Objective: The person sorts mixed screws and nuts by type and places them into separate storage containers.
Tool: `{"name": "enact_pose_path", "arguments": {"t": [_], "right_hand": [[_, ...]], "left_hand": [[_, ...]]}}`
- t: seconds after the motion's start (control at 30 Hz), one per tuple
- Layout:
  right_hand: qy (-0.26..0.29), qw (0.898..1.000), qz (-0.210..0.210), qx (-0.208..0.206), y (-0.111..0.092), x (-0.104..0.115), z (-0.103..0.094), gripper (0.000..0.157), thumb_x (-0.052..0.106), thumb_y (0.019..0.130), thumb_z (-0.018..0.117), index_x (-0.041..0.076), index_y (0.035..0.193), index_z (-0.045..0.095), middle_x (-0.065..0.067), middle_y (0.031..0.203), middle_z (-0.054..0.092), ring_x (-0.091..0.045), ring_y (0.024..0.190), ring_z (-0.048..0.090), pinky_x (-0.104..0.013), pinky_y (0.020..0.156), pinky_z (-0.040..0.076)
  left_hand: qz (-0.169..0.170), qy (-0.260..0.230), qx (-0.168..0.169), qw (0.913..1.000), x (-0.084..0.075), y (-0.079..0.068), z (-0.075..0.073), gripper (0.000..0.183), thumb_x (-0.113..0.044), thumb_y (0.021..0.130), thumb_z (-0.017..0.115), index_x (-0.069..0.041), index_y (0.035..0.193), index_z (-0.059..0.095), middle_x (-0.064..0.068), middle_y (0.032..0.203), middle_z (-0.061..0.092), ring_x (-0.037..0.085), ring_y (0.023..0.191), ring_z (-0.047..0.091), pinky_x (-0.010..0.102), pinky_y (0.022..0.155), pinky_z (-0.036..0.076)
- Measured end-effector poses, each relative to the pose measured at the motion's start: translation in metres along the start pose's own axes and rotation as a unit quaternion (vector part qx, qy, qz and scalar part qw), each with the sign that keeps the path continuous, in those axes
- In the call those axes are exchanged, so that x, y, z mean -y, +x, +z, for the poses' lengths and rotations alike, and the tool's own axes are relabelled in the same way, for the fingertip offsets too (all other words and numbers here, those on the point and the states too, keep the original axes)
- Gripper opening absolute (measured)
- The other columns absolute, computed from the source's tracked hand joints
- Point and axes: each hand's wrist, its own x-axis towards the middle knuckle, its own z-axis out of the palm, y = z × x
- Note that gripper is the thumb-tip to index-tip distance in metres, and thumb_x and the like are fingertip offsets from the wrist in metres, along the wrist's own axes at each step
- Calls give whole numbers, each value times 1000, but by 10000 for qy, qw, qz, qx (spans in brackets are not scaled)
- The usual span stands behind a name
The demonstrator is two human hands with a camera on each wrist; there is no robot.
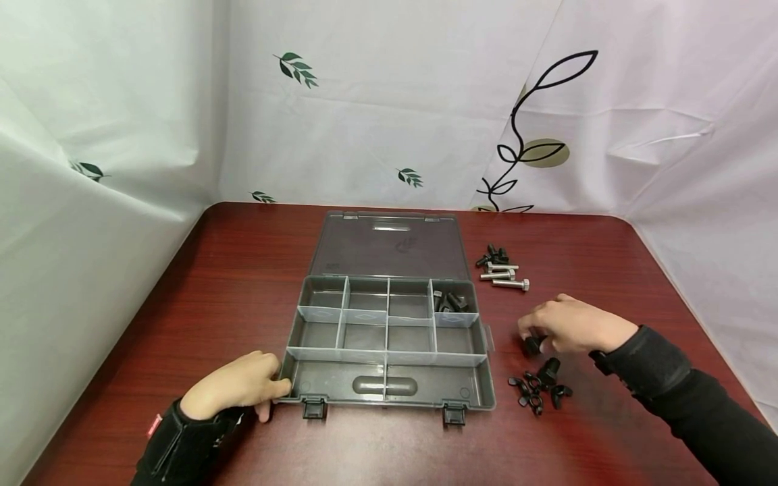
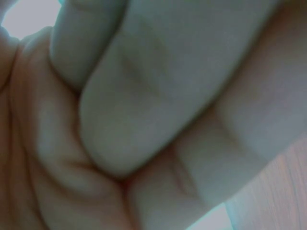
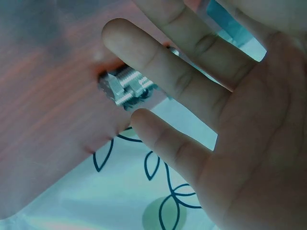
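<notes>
A grey plastic organizer box (image 1: 385, 358) lies with its lid folded back, divided into several compartments. At its front left corner, my left hand (image 1: 240, 385) grips the box wall, thumb over the rim; the left wrist view is filled by its curled fingers (image 2: 129, 105). My right hand (image 1: 571, 324), right of the box, pinches a short black bolt (image 1: 532, 345) just above the table. In the right wrist view, that hand's other fingers (image 3: 163, 62) are loosely extended; the pinch is out of sight. Black wing nuts (image 1: 530, 390) and another stubby black bolt (image 1: 549, 371) lie close by.
Several black bolts (image 1: 450, 302) fill the back right compartment. Behind the right hand lie silver hex bolts (image 1: 510, 285) and small black screws (image 1: 494, 255). The clear lid (image 1: 392, 246) reaches toward the back edge of the red-brown table (image 1: 243, 283). White patterned cloth (image 1: 365, 121) surrounds it.
</notes>
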Motion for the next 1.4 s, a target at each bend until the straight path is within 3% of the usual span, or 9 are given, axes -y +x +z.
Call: {"name": "enact_pose_path", "arguments": {"t": [0.2, 0.53, 0.97, 1.2, 1.4], "right_hand": [[-92, 9999, -92, -84, 1, 1, -4, 31, 4, 72, 67, 29, 89, 59, 22, 77, 48, 2, 68, 40, -48, 72, 36], [-200, 9991, -319, -171, 5, 1, -14, 34, 1, 70, 66, 30, 85, 55, 20, 74, 46, 2, 65, 37, -37, 65, 32], [-450, 9974, -429, -357, 13, 6, -24, 38, 1, 69, 64, 31, 76, 43, 19, 66, 31, 1, 63, 31, -42, 68, 28], [-578, 9959, -519, -457, 19, 12, -33, 37, 0, 71, 63, 32, 78, 45, 20, 67, 36, 0, 64, 33, -48, 74, 36], [-703, 9920, -824, -654, 31, 16, -37, 37, -2, 69, 63, 28, 75, 43, 19, 69, 33, 0, 63, 31, -40, 67, 33]], "left_hand": [[3, 15, -12, 10000, 0, 0, 0, 22, -21, 78, 54, -12, 59, 48, -8, 42, 51, 7, 43, 53, 26, 48, 33], [11, -58, 8, 10000, 1, 2, 1, 23, -21, 79, 53, -11, 58, 48, -8, 42, 51, 8, 43, 54, 26, 48, 34], [-29, -35, 57, 10000, 0, 2, -1, 22, -20, 79, 52, -11, 60, 49, -9, 43, 51, 9, 43, 54, 26, 48, 34], [-61, 4, 86, 9999, -1, 2, -1, 23, -21, 79, 52, -11, 59, 49, -8, 42, 51, 9, 44, 54, 26, 48, 34], [-57, 54, 80, 9999, 1, 2, 0, 24, -22, 79, 53, -12, 57, 48, -8, 42, 51, 8, 43, 54, 26, 48, 34]]}}
